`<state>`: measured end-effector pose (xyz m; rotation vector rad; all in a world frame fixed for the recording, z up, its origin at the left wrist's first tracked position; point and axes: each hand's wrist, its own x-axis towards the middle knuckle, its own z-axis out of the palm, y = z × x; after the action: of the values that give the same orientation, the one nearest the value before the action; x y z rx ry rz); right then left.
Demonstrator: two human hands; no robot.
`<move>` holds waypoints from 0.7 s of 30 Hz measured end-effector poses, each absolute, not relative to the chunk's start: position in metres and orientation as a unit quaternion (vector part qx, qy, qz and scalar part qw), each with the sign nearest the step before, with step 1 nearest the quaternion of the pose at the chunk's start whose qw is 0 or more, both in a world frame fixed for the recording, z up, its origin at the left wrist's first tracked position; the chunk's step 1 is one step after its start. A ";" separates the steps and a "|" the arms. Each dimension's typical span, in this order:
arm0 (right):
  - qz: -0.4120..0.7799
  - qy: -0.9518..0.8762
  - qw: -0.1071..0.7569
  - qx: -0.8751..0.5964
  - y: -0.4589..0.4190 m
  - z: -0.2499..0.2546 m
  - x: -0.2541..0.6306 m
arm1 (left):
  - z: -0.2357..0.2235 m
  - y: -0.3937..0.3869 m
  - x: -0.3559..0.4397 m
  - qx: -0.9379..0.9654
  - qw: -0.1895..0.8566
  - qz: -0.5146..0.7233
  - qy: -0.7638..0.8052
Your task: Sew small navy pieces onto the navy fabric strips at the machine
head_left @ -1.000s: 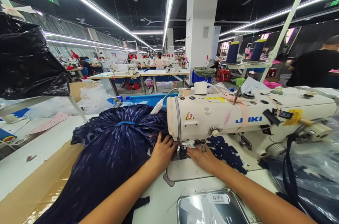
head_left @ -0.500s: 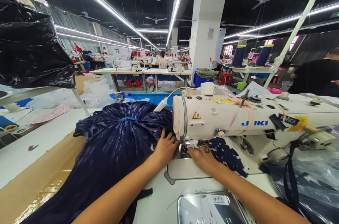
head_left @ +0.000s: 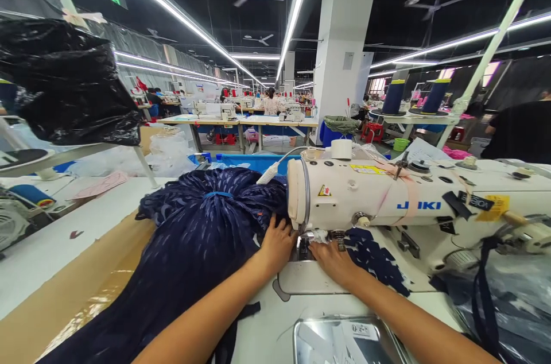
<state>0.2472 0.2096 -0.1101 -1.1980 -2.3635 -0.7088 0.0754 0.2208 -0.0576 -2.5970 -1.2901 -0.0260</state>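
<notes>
Beside the needle area of a white sewing machine (head_left: 374, 192), my left hand (head_left: 278, 243) rests with its fingers stretched forward and apart at the edge of dark navy fabric. That fabric is a large gathered bundle (head_left: 206, 237) tied with a blue band (head_left: 218, 194). On the other side of the presser foot (head_left: 303, 246), my right hand (head_left: 333, 259) has its fingers drawn together, pointing left toward the foot. The machine head partly hides its fingertips, and what they hold cannot be made out.
Navy fabric scraps (head_left: 374, 258) lie behind my right hand. A metal tray (head_left: 344, 318) with white labels sits at the front. Brown cardboard (head_left: 99, 272) edges the table at left. A plastic bag (head_left: 516, 306) is at right; a black bag (head_left: 73, 88) hangs upper left.
The whole view has shifted, so things appear slightly farther right and lower. Both hands keep nearly the same place by the presser foot.
</notes>
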 end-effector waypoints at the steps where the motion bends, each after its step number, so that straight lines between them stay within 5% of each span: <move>1: -0.254 -0.846 0.207 -0.421 0.208 -0.110 0.249 | -0.058 0.212 0.073 -0.890 0.124 -0.012 -0.438; 5: -0.206 -0.860 0.255 -0.391 0.197 -0.106 0.258 | -0.052 0.169 0.037 -0.905 0.152 -0.157 -0.364; 9: 0.001 -0.890 0.291 -0.351 0.172 -0.093 0.244 | -0.034 0.140 -0.027 -0.820 0.274 -0.344 -0.366; 14: 0.317 -0.841 0.294 -0.326 0.163 -0.073 0.182 | -0.026 0.131 -0.060 -0.869 0.323 -0.161 -0.339; 21: 0.339 -0.718 0.373 -0.480 0.235 -0.058 0.121 | -0.091 0.127 -0.013 -0.942 0.167 -0.168 -0.238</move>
<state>0.1213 0.2351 -0.0582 -1.2286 -1.8396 0.8686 -0.0128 0.1272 -0.0913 -2.6805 -0.6760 -0.4775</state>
